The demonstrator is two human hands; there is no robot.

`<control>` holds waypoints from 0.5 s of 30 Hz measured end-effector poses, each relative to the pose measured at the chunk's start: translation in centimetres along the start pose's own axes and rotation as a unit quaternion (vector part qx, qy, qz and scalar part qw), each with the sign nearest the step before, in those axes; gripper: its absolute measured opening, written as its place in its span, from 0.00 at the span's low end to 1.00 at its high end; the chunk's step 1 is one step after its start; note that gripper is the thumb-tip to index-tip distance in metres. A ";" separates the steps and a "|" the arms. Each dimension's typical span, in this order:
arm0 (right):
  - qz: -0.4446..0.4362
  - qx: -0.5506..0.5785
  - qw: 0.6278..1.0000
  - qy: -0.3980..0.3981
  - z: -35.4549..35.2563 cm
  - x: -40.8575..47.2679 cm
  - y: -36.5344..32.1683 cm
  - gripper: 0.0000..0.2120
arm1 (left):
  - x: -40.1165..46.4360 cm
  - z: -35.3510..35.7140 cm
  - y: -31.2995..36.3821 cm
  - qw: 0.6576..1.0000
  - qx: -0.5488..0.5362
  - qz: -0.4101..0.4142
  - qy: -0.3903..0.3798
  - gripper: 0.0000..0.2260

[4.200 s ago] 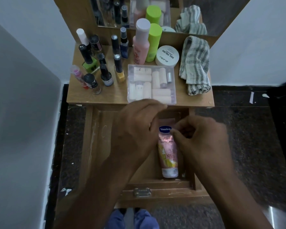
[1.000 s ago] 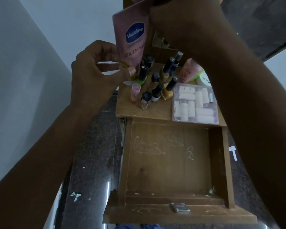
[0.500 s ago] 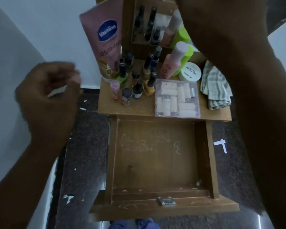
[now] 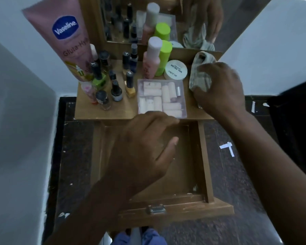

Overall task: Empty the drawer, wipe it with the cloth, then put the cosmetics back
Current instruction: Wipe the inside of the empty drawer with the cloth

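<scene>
- Drawer (image 4: 204, 156), brown wood w/ a small metal pull (image 4: 156, 209) on its front edge: pulled out below the dresser top; the bare floor that shows holds nothing, though the left hand covers part of it.
- Cloth, grey-and-white checked (image 4: 200, 75): bunched at the far right of the wooden dresser top (image 4: 127, 110), just beside the round white nail-polish tub (image 4: 175, 69).
- Right hand (image 4: 221, 89): on the cloth, fingers curled over its near part, grasping it; cloth not lifted as far as can be seen.
- Left hand (image 4: 141, 149): hovers over the drawer opening, fingers loosely bent, thumb out, nothing in it; contact w/ the wood can't be told.
- Pink Vaseline lotion tube (image 4: 65, 38): standing cap-down at the far left of the top, leaning vs. the mirror frame, behind the small bottles.
- Cluster of dark-capped nail-polish bottles (image 4: 116, 91): upright, left half of the top, incl. a green one (image 4: 100, 82) and a yellow one (image 4: 130, 90).
- Pink bottle w/ white cap (image 4: 151, 59) and lime-green bottle (image 4: 163, 57): upright, touching, centre back.
- Clear plastic box of pale pink rolls (image 4: 162, 98): near front edge, between bottles and cloth.
- Mirror (image 4: 166, 18) at the back reflects the bottles, cloth and hand.
- Dark speckled floor (image 4: 228, 174) w/ a white scrap (image 4: 228, 148) right of the drawer; blue trouser knees (image 4: 148, 237) at bottom edge.
</scene>
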State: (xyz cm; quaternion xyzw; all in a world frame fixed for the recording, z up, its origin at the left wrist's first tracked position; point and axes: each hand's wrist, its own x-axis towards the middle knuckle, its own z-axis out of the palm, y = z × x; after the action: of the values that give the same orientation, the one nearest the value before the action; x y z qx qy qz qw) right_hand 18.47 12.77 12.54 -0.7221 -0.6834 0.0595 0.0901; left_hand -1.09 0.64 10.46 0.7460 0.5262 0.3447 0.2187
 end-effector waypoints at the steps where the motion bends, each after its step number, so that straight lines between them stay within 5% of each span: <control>1: -0.009 -0.002 1.000 -0.012 0.4 -0.2 0.5 0.25 | 0.6 0.2 0.1 0.999 0.007 -0.004 -0.047 0.17; 5: -0.027 0.019 0.999 -0.018 2.0 -0.4 2.4 0.26 | 1.1 2.5 0.8 0.984 0.044 -0.013 -0.173 0.24; 9: -0.043 0.064 0.994 0.073 2.9 0.0 3.7 0.18 | -1.4 4.2 1.1 0.964 0.040 -0.018 -0.262 0.26; 15: 0.062 0.342 0.932 0.101 1.1 -0.5 6.6 0.15 | -4.2 4.7 1.6 0.934 0.009 -0.038 -0.355 0.31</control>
State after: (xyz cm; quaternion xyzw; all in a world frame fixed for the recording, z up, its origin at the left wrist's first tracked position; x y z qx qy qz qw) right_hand 24.68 11.99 10.06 -0.6909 -0.5627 0.2217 0.3961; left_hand 2.55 -3.73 7.24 0.8013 0.4454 0.0441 0.3969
